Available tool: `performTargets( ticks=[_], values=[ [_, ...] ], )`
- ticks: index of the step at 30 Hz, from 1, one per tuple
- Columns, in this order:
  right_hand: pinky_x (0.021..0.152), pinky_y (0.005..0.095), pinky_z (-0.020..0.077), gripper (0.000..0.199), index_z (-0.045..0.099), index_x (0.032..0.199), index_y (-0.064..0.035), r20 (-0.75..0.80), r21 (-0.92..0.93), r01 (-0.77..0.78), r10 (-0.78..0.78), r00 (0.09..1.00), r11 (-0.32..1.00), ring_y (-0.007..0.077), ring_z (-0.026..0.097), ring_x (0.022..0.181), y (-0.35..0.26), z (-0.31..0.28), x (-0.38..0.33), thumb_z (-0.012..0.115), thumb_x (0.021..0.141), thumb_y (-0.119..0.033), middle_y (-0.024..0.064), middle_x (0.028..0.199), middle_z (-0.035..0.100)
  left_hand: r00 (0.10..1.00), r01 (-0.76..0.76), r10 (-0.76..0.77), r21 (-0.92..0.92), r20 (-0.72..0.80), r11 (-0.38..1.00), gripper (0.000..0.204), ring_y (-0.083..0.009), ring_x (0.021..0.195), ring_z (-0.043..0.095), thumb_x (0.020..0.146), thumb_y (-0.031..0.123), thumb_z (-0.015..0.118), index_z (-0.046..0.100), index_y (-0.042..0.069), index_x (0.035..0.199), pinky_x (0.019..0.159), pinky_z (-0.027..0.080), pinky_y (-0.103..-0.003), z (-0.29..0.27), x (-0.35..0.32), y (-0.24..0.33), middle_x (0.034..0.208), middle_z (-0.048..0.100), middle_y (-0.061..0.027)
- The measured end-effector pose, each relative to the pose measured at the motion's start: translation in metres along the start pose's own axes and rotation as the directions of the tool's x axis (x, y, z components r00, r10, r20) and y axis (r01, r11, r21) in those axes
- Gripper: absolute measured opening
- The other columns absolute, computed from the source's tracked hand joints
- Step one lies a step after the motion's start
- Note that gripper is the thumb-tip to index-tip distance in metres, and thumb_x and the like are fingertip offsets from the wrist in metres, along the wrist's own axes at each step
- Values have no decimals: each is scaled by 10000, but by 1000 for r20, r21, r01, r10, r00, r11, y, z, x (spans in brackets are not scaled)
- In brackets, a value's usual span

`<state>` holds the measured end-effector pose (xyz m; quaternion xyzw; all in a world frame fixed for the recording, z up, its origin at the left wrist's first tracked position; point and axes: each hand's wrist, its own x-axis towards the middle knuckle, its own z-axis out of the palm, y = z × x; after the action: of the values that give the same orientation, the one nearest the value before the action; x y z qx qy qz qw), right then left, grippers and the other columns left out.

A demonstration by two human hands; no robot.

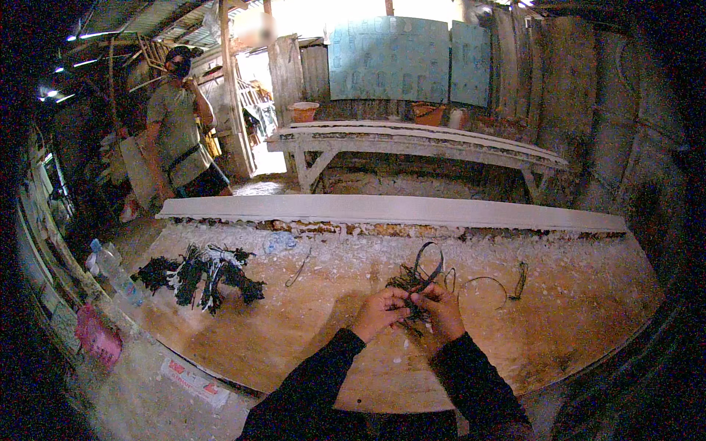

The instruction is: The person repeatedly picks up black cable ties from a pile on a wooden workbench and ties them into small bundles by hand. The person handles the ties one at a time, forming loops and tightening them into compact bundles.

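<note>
My left hand [384,312] and my right hand [440,305] meet over the wooden tabletop, both with fingers closed on a bundle of dark strands [403,282]. A dark flat band [440,259] rises from the bundle in a loop beside my right fingers. Part of the bundle is hidden behind my hands. To the left lies a heap of black and white strand bundles [200,278], and a thin loose cord [299,267] rests between it and my hands. On the right lies a small dark bunch [521,280] with a thin curved strand [494,281] near it.
A long pale board [390,212] runs along the table's far edge. Clear plastic bottles [112,268] and a pink bag [98,335] are at the left. Beyond stands a whitish bench [412,141]. A person [179,125] in a cap and mask stands at far left.
</note>
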<state>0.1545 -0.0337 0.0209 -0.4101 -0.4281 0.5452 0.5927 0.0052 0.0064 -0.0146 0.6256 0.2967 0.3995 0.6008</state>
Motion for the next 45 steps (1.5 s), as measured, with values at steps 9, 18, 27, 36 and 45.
performTargets(
  ticks=[9,18,27,36,45],
  values=[
    [686,269,428,94,539,732,-70,28,6,54,-54,998,999,131,540,728,1,-1,0,630,716,-49,29,790,586,1000,-6,4,93,19,996,238,-79,652,544,792,154,584,551,65,1011,489,473,-210,1,-4,10,795,572,-4],
    [657,222,404,130,533,758,-70,3,-118,143,-144,990,983,88,500,706,5,1,1,633,696,-16,-19,728,533,999,45,-44,55,-17,997,221,-77,645,517,815,168,551,571,46,997,596,454,-220,3,-7,15,758,569,5],
    [668,222,412,158,532,808,-59,38,-67,178,-176,984,982,92,505,714,8,1,2,631,695,-11,-12,746,534,999,44,-43,-40,23,998,185,-76,691,520,806,154,559,568,44,954,623,450,-223,-3,-2,3,784,570,9],
    [738,251,410,147,547,860,-52,0,-138,191,-193,981,972,111,506,796,5,5,-3,624,741,-89,11,826,541,967,153,-212,-345,-140,926,213,-72,650,532,752,143,623,553,96,948,529,447,-200,-2,-5,9,757,568,26],
    [709,300,430,178,581,826,-47,361,-649,649,-590,722,397,233,536,811,2,5,-3,612,655,-6,86,850,553,946,149,-280,-550,-161,822,190,-67,649,527,751,143,625,557,108,925,535,439,-191,-3,-10,18,738,560,39]
  ],
)
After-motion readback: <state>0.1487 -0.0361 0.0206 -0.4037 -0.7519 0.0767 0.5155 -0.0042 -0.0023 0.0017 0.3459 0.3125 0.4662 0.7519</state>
